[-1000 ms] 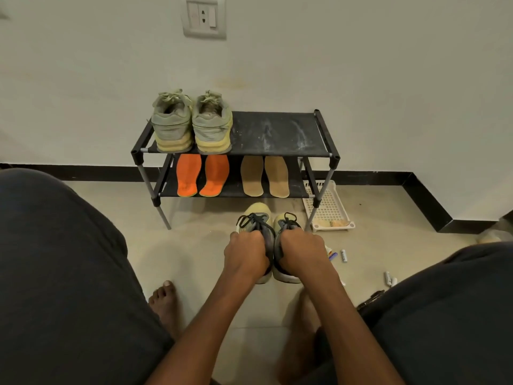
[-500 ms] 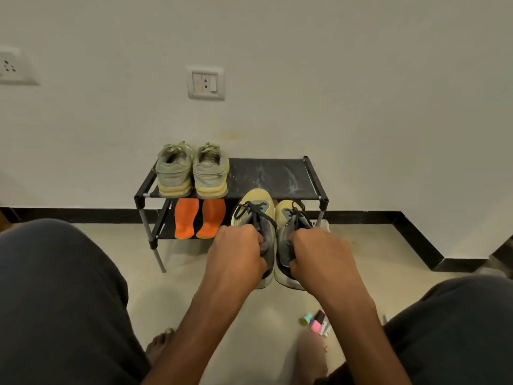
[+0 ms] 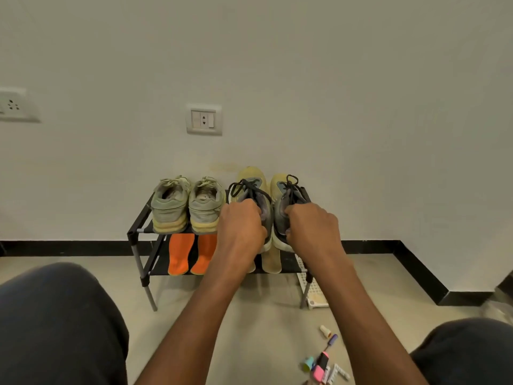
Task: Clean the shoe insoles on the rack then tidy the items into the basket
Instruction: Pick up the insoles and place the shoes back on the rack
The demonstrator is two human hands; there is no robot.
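insoles stayed on the lower shelf of the rack [image 3: 132, 237]: an orange pair [image 3: 191, 252] on the left and a tan pair [image 3: 271, 261] further right, half hidden behind the arms. above the orange pair, two grey-green shoes [image 3: 188, 208] sat heels-out on the top shelf. to their right, the left hand [image 3: 241, 227] had its fingers curled round the heel of one yellow-and-grey shoe [image 3: 251, 190], and the right hand [image 3: 312, 229] gripped the heel of its mate [image 3: 286, 195] the same way. a second earlier that pair had stood on the floor in front of the rack; half a second earlier it was level with the shelves; now it was up at the bare right half of the top shelf, though whether the soles were already resting there could not be told. that probably meant the shoes were being parked out of the way, leaving the insoles below free for cleaning. the white basket [image 3: 312, 290] stood on the floor beside the rack's right leg, and markers and small items [image 3: 323, 362] lay scattered on the floor near the right knee, not yet tidied.
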